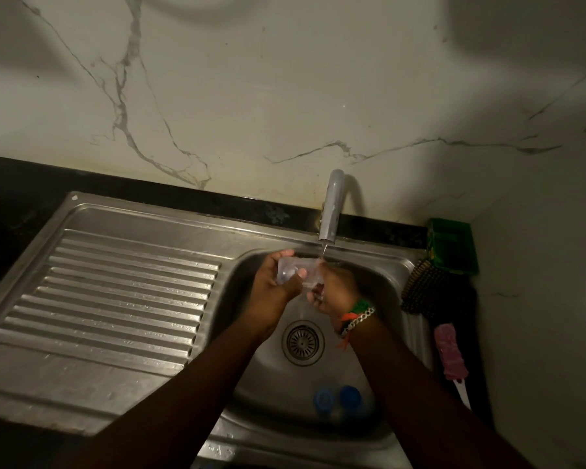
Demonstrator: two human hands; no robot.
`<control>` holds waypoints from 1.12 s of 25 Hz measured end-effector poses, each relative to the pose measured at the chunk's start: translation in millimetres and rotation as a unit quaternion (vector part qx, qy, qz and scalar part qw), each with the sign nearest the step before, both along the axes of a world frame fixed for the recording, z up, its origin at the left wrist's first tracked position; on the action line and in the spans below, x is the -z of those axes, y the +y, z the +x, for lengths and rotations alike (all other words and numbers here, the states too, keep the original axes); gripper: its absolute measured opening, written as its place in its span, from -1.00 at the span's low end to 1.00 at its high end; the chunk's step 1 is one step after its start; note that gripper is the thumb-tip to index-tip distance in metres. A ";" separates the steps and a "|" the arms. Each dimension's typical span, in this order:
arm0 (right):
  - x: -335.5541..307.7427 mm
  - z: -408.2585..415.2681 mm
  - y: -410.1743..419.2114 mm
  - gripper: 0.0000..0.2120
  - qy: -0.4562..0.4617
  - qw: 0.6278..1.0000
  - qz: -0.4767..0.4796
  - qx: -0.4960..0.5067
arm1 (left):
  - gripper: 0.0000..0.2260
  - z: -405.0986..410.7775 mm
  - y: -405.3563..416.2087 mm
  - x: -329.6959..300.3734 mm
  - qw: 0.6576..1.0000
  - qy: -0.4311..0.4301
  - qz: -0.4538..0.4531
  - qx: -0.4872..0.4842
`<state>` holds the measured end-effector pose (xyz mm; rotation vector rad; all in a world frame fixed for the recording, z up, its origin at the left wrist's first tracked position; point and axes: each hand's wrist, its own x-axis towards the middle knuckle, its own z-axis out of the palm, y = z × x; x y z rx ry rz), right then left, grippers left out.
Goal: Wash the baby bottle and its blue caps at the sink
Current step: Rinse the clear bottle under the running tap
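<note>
- Rinsing step in hand: clear baby bottle (pixel 293 273) held on its side under the tap (pixel 332 211), thin stream of water (pixel 323 252) falling onto its right end.
- Left hand (pixel 272 282) wrapped round the bottle's base end, thumb across the front, fingers curled behind.
- Right hand (pixel 335 287) gripping the neck end, fingers curled under; possibly rubbing the rim, though dim light and glare make that hard to tell.
- Bracelets (pixel 357 314) on the right wrist, close to the falling water.
- Two blue caps (pixel 335 399) lying in the sink (pixel 369 431) at the near side, just beside each other, well apart from the bottle and below the drain (pixel 302 342); apparently not yet washed.
- Pink bottle brush (pixel 449 353) lying on the counter to the right of the basin, near a dark scrubber (pixel 423 289) and a green soap tray (pixel 452 247).
- Draining board (pixel 115 292) on the left, wet in places.
- Next move likely calls for turning the bottle so water runs through the inside, then tipping it out, with a firm hold since wet plastic slips easily.
- After that, setting the bottle down and reaching for the caps.
</note>
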<state>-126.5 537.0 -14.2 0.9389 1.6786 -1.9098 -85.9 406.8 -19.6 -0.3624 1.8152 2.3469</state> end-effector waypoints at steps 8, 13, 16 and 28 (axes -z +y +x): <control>-3.4 -0.7 8.4 -0.66 0.090 0.988 0.101 -0.076 | -0.56 1.2 -3.4 2.9 0.997 -0.032 0.066 0.016; -2.7 -0.3 8.5 -0.73 0.078 0.984 0.159 -0.003 | -0.59 0.0 6.6 -0.8 0.999 -0.022 0.018 0.039; -3.9 -1.1 12.9 -0.75 0.069 0.993 0.097 -0.027 | -0.62 -4.8 5.8 -1.1 0.999 -0.030 0.032 0.024; 3.3 9.7 12.3 -0.85 -0.005 1.000 -0.019 0.024 | -0.62 -15.2 18.6 -8.3 0.995 -0.077 0.043 0.046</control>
